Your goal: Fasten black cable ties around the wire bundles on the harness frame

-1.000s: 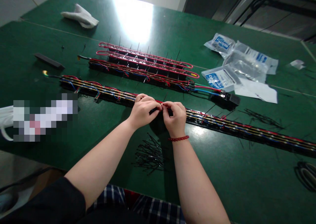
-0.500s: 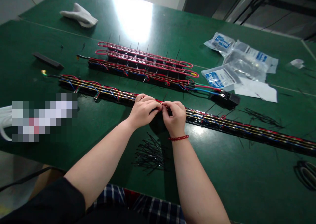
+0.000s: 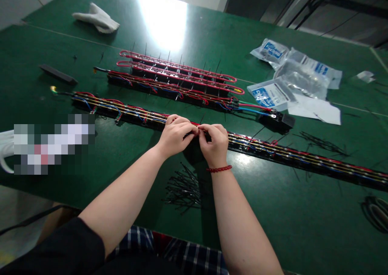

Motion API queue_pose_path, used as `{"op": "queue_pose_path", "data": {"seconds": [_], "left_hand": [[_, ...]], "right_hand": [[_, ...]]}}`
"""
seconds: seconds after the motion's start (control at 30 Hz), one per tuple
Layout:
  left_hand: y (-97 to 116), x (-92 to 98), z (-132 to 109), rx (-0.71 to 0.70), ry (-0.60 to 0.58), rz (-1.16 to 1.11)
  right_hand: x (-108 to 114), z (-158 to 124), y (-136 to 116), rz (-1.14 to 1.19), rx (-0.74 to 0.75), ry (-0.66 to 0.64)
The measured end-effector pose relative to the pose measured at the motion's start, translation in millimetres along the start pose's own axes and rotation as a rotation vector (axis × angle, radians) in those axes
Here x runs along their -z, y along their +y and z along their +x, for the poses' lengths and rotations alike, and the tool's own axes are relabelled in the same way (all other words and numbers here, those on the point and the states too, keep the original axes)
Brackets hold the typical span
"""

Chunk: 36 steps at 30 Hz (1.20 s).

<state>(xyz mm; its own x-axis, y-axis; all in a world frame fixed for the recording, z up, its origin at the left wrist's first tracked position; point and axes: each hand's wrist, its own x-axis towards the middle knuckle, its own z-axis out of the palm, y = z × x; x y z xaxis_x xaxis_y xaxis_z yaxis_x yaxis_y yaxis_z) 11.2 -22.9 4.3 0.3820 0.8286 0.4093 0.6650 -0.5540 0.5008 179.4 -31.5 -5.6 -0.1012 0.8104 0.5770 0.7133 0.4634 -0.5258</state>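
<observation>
A long black bar with red, blue and yellow wires (image 3: pixel 260 144) runs across the table in front of me. Over its middle, my left hand (image 3: pixel 177 135) is closed in a pinch. My right hand (image 3: pixel 214 141), with a red bead bracelet at the wrist, pinches right beside it, the fingertips nearly meeting at the red wire. Whatever is between the fingers is too small and covered to make out. A thin black tail stands up just behind the hands. Below them lies a loose pile of black cable ties (image 3: pixel 183 188).
Behind lies a shorter wired bar (image 3: pixel 169 89) beside red looped bars (image 3: pixel 182 70) with upright tie tails. Plastic bags (image 3: pixel 269 95) and more ties (image 3: pixel 323 143) lie to the right. A white glove (image 3: pixel 97 19) and a dark grey block (image 3: pixel 57 74) are at left, scissors-like handles (image 3: pixel 376 212) lower right.
</observation>
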Motion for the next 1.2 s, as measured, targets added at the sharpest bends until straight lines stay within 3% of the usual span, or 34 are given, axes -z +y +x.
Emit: {"op": "queue_pose_path", "data": {"seconds": [0.33,1.2], "left_hand": [[2.5,1.3,0.6,0.042,0.059,-0.026],[1.2,-0.6,0.1,0.064,0.076,-0.048]], "right_hand": [[1.4,0.9,-1.9,0.019,-0.016,-0.013],[1.9,-0.1,-3.2,-0.009,-0.018,0.003]]}}
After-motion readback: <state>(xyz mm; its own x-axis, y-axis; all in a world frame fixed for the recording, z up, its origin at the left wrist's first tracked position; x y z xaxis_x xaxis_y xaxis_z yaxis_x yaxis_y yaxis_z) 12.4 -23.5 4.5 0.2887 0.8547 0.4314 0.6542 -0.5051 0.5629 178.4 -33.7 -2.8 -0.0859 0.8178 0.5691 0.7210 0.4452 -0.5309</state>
